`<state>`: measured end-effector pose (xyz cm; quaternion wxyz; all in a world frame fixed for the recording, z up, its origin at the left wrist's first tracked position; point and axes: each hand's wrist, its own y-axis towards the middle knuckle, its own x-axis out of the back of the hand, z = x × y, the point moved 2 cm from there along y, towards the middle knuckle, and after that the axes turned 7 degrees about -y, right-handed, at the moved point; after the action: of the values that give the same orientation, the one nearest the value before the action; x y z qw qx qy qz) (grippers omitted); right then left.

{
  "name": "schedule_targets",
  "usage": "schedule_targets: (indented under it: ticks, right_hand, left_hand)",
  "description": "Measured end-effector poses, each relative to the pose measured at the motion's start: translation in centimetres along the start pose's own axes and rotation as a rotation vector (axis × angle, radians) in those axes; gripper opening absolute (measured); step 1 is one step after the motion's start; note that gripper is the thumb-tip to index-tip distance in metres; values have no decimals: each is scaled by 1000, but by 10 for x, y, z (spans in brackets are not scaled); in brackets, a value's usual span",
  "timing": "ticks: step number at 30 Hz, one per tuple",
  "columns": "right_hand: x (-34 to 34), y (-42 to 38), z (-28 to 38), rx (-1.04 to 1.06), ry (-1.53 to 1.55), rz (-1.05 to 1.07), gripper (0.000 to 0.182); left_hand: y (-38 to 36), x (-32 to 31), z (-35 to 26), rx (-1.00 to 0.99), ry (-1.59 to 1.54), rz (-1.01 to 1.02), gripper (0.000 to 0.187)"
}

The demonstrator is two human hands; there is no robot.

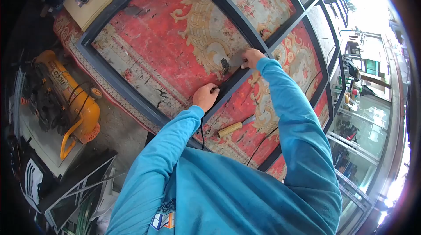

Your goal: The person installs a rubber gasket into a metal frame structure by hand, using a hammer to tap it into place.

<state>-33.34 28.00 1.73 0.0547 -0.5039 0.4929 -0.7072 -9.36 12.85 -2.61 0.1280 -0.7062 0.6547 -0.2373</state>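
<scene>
A dark grey metal frame (127,89) with several openings lies flat over a worn red patterned carpet (149,37). My left hand (206,97) is closed at one of its inner bars, the fingers curled around a thin black strip (202,135) that hangs down below the wrist. My right hand (253,58) grips a flat greyish blade (237,61), like a putty knife, against the same bar farther up; its handle is hidden in the fist. Between the bars nearer to me lies a chisel with a wooden handle (230,129).
A yellow air compressor (70,90) stands on the floor at the left. A cardboard piece (90,5) with a dark object on it rests by the frame's far corner. Metal frame pieces (83,182) lie at lower left. Glass-fronted shelving (359,147) stands at the right.
</scene>
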Motion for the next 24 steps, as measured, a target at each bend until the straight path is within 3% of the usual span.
schedule_targets:
  ticks: [7,9,13,19,22,24]
  right_hand:
    - [-24,11,3,7,-117,-96,41]
    - [-23,9,8,107,-223,-143,40]
    - [-18,3,19,87,-308,-36,37]
    - [-13,-6,16,34,-130,-135,32]
    - [-22,-21,9,-164,144,-210,21]
    - [-29,-51,21,-261,501,-797,17]
  left_hand:
    - [-4,0,-2,31,1,9,27]
    - [2,-2,3,-1,-25,-17,27]
    - [4,-1,5,15,-44,34,27]
    - [3,2,-25,-89,315,17,29]
    - [15,-7,-32,-160,382,11,27]
    - [27,-13,-39,-251,302,-20,25]
